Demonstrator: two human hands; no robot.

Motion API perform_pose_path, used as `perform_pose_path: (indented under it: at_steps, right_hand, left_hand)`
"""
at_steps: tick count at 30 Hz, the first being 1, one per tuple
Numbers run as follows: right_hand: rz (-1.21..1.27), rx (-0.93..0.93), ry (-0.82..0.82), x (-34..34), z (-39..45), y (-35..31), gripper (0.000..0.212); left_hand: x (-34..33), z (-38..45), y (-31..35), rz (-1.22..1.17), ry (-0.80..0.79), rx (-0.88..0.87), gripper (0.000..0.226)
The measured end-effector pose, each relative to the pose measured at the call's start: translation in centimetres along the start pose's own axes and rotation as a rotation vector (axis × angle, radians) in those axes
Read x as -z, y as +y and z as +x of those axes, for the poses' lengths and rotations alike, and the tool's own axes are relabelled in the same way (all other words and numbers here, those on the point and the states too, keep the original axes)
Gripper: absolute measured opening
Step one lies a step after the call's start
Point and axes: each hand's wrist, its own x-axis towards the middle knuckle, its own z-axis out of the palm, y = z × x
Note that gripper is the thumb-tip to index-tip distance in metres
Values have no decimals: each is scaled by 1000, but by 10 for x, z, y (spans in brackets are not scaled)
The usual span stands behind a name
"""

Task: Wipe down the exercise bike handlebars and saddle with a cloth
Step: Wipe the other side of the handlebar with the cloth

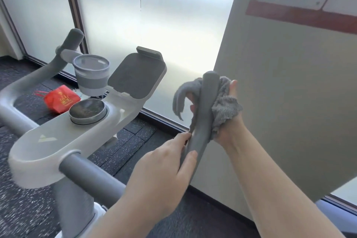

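Note:
The exercise bike's grey right handlebar (204, 106) rises at centre right. A grey fluffy cloth (224, 106) is wrapped round its upper part, one end hanging to the left of the bar. My right hand (229, 121) grips the bunched cloth against the bar from the right. Lower down, my left hand (166, 172) holds the bar, thumb on its right side and fingers on its left. The left handlebar (71, 40) stands bare at upper left. The saddle is out of view.
The bike's pale console (63, 137) carries a round knob (87, 111), a grey cup (91, 73) in a holder and a tilted tablet rest (137, 75). A red packet (61, 98) lies on the dark speckled floor. Frosted window behind, beige wall panel (289, 92) close on the right.

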Motion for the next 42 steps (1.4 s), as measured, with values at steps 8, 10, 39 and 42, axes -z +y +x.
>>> perform_pose_path:
  at_steps: [8,10,39,42]
  right_hand:
    - [-398,99,338,0,-40,27,44]
    - [-890,286,329,4,-55,24,27]
    - [-1921,981,277,-23,-25,5,31]
    - [-1772,1056,524,-35,1,3,26]
  left_hand:
    - [1,1,0,64,-14,-15,29]
    - [1,0,-1,40,-34,-28,27]
    - [16,7,-34,-161,-277,-118,23]
    - [16,6,-33,-153,-259,-129,27]
